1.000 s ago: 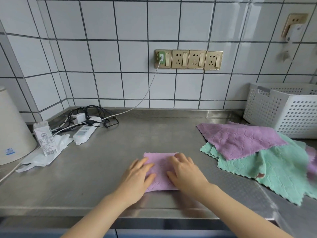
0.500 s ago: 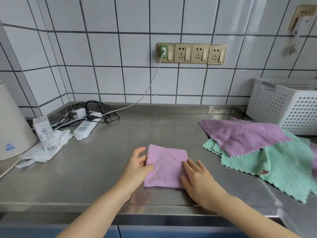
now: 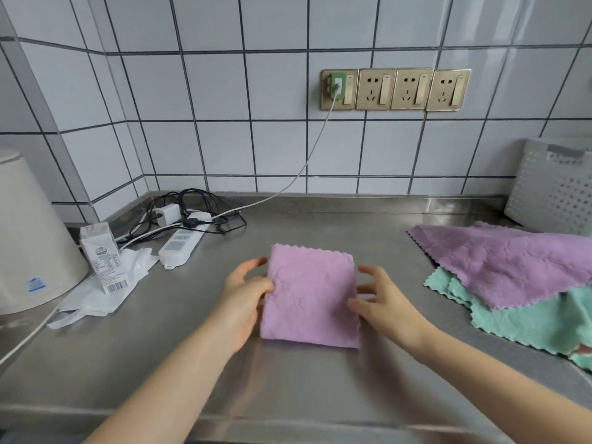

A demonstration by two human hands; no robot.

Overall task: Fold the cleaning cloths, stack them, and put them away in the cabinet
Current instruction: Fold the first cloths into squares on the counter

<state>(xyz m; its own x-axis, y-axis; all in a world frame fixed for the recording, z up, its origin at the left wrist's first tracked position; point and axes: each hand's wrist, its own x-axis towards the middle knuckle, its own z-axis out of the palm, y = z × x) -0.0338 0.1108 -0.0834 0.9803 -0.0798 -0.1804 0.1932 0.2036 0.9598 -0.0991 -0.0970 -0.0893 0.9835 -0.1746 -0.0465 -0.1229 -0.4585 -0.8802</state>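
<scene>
- Stainless steel counter (image 3: 304,389) is backed by white tiled wall, pretty ordinary kitchen corner.
- Folded purple cloth (image 3: 310,299) is laid flat mid-counter, near the front edge, kinda square-ish.
- Its left edge is pinched by the left hand (image 3: 242,299), thumb on top, fingers curled at the side.
- Its right edge is touched by the right hand (image 3: 382,302), fingers half open; whether it's actually gripped can't be told.
- Unfolded purple cloth (image 3: 499,267) is draped over green cloths (image 3: 528,318) off to the right, well apart.
- White perforated basket (image 3: 557,187) is set behind that pile.
- Power strip (image 3: 181,248), tangled cables and a small carton (image 3: 102,257) are left at the far left.
</scene>
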